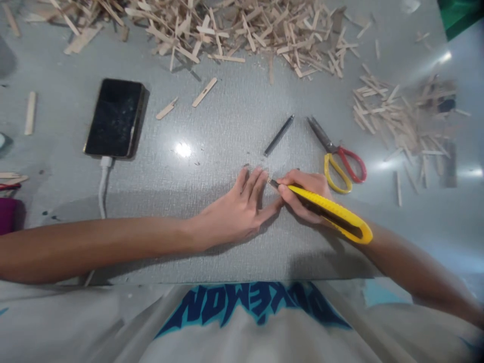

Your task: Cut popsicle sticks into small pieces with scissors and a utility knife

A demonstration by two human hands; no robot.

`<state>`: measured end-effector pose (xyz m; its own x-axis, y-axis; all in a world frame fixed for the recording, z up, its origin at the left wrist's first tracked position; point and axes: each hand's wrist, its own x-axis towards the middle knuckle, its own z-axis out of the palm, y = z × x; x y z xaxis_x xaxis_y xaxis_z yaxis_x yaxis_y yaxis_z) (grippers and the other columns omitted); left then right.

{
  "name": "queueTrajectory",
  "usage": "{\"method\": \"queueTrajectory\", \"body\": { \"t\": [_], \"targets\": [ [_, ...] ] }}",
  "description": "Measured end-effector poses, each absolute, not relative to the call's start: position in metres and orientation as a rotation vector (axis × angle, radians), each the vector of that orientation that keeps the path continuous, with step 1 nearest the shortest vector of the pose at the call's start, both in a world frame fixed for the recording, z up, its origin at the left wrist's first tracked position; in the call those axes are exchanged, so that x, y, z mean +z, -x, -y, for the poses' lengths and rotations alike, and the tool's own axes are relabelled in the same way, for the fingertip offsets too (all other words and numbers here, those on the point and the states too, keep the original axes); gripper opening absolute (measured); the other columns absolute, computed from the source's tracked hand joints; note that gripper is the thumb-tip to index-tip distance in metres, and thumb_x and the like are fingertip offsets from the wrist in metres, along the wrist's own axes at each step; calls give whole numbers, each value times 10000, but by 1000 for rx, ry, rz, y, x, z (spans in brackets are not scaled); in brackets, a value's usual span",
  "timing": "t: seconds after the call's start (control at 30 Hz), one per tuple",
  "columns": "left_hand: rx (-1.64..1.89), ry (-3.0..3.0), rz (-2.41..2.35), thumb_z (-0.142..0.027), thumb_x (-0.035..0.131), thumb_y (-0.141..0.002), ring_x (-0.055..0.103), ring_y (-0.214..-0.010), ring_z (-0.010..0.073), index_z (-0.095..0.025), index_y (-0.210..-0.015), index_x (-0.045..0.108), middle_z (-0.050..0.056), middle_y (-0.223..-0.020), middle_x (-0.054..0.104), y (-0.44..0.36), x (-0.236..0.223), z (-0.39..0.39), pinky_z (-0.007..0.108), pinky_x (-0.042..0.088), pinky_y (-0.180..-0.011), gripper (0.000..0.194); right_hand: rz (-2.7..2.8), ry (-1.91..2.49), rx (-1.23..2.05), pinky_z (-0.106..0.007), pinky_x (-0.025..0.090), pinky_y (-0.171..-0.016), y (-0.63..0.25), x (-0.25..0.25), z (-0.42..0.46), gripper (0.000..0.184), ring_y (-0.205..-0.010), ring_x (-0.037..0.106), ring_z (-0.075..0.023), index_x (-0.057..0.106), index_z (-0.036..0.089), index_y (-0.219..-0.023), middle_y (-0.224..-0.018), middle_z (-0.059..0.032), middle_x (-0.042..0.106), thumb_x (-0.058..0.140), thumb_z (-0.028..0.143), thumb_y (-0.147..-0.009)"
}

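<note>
My right hand (302,194) is closed around a yellow utility knife (333,214), its tip pointing left toward my left fingertips. My left hand (242,206) lies flat on the grey table (227,131) with its fingers stretched out and pressed down just beside the blade tip. Whatever lies under those fingers is hidden. A dark pen (279,135) rests just beyond both hands.
Scissors with red and yellow handles (338,156) lie right of the pen. A black phone (115,117) with a white cable sits at the left. Piles of cut wooden sticks (242,30) cover the far edge and the right side (401,116). A purple object (6,214) sits at the left edge.
</note>
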<state>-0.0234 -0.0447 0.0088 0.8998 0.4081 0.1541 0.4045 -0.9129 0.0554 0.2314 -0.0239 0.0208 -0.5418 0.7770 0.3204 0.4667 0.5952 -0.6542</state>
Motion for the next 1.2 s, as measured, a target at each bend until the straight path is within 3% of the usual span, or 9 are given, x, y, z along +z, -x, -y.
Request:
{"method": "queueTrajectory", "body": {
  "t": [0.23, 0.57, 0.93, 1.2],
  "targets": [
    [264, -3059, -633, -421, 831, -1012, 449, -1594, 618, -38, -1670, 449, 445, -1677, 460, 22, 11, 44, 845, 433, -1213, 852, 2190, 1031, 695, -357, 530, -574, -234, 18, 26, 139, -595, 655, -179, 629, 298, -974, -778, 6, 706, 605, 272, -1109],
    [303, -3115, -584, -368, 807, -1020, 539, -1564, 549, -55, -1671, 453, 400, -1638, 544, 19, 7, 43, 772, 437, -1258, 805, 2057, 1025, 660, -331, 470, -494, -236, 19, 29, 73, -560, 648, -170, 707, 290, -1005, -753, 12, 732, 692, 253, -1066],
    [351, -3179, -574, -392, 779, -1038, 620, -1492, 540, -51, -1614, 493, 412, -1559, 610, 17, 6, 41, 730, 499, -1208, 728, 2094, 1070, 742, -345, 546, -596, -233, 19, 26, 57, -594, 663, -172, 709, 289, -1037, -792, 12, 733, 689, 254, -1077],
    [335, -3246, -543, -470, 743, -1046, 671, -1426, 558, -22, -1577, 485, 448, -1456, 664, 16, 7, 38, 720, 511, -1177, 741, 2111, 1079, 740, -319, 512, -565, -234, 16, 26, 43, -545, 642, -153, 697, 276, -1032, -753, 24, 726, 685, 266, -1072]
  ]
}}
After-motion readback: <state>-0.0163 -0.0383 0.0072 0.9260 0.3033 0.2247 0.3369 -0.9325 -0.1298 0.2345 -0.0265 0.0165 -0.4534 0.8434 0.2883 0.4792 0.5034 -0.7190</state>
